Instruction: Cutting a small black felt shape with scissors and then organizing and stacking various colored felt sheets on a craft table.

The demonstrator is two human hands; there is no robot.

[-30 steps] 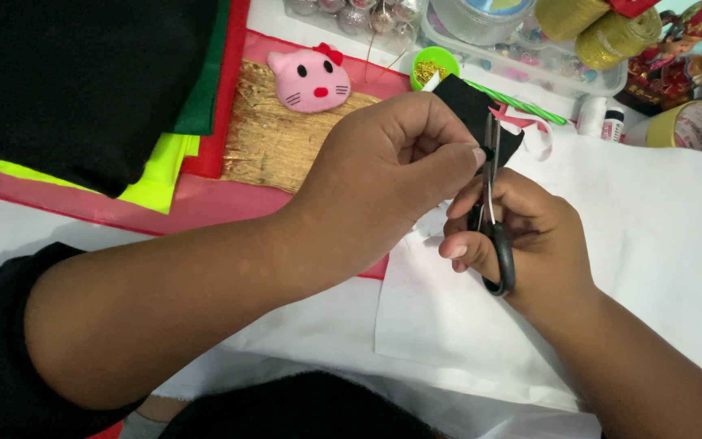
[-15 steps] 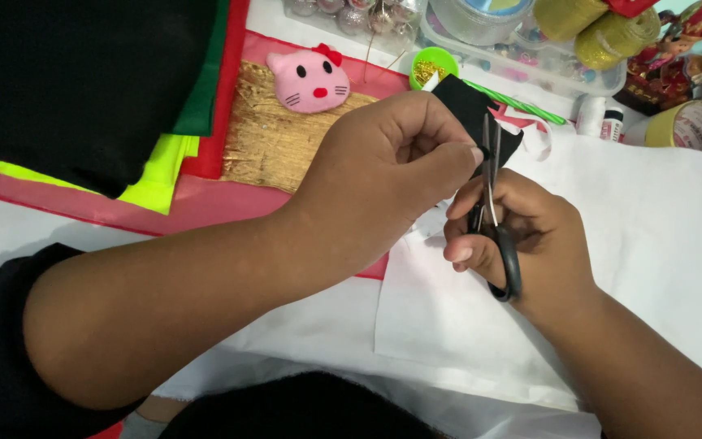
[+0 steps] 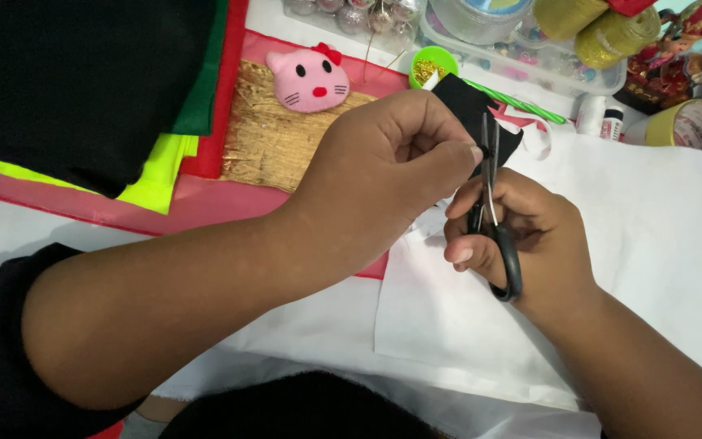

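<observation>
A person's left hand (image 3: 383, 175) pinches a small piece of black felt (image 3: 469, 114) between thumb and fingertips, holding it up over the middle of the table, while the right hand (image 3: 522, 236) works a pair of black-handled scissors (image 3: 493, 219) into it from below. The right fingers are curled through the scissor loops and closed round them; the blades appear nearly shut — how far they have bitten into the felt cannot be told, since the left thumb covers the spot. The scissors' long axis runs almost straight away from the person toward the table's far edge, tips touching the felt's lower edge just beside the left fingertips, so the left hand is the nearer to the cloth. Beneath both hands lies white fabric (image 3: 652, 244). Toward the far edge sit a pink cat-face plush (image 3: 309, 79) on a gold fringed mat (image 3: 266, 146), a small green cup (image 3: 432, 65) and a clear plastic box (image 3: 530, 69) of craft supplies; stacked felt sheets (image 3: 83, 81) — black, green, yellow — fill the far left corner.
</observation>
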